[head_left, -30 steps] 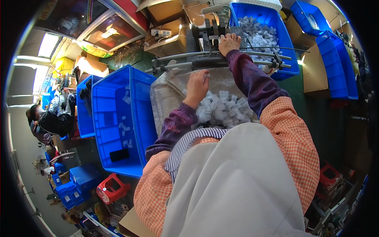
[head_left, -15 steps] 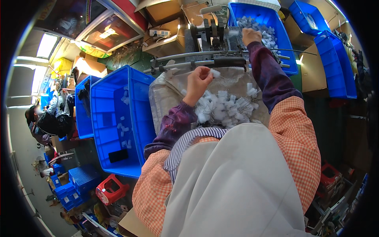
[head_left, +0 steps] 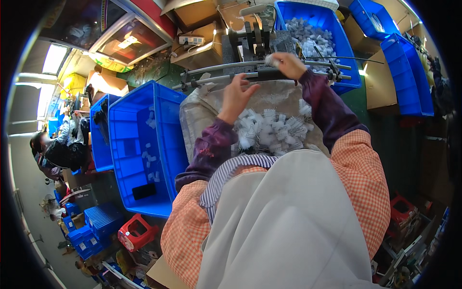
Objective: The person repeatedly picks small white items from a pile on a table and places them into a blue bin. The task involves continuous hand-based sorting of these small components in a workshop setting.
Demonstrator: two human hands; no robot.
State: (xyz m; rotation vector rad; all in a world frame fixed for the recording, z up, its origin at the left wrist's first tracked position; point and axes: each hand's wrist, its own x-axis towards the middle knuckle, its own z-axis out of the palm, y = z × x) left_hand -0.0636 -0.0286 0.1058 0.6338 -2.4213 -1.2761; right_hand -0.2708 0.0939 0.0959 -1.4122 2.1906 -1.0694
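My right hand [head_left: 290, 66] is closed on a small white piece [head_left: 272, 60] at the front of a dark bench machine [head_left: 255, 41]; motion blurs the piece. Just left of it, my left hand [head_left: 236, 98] is raised in front of the machine's metal rails [head_left: 216, 69], fingers spread, with nothing visible in them. Below both hands, a heap of small white ridged pieces with thin wires [head_left: 272, 130] lies on a grey-beige cloth [head_left: 197, 108] over my lap area.
A blue bin [head_left: 346, 43] full of similar pieces stands behind right of the machine. At my left, a large blue crate [head_left: 134, 180] holds a few white pieces and a black phone-like slab [head_left: 144, 190]. A red stool [head_left: 137, 232] and cardboard boxes [head_left: 197, 48] stand around.
My right hand has come left from the blue bin to the front of the machine. My left hand has let go of the white piece it held, and its fingers have spread.
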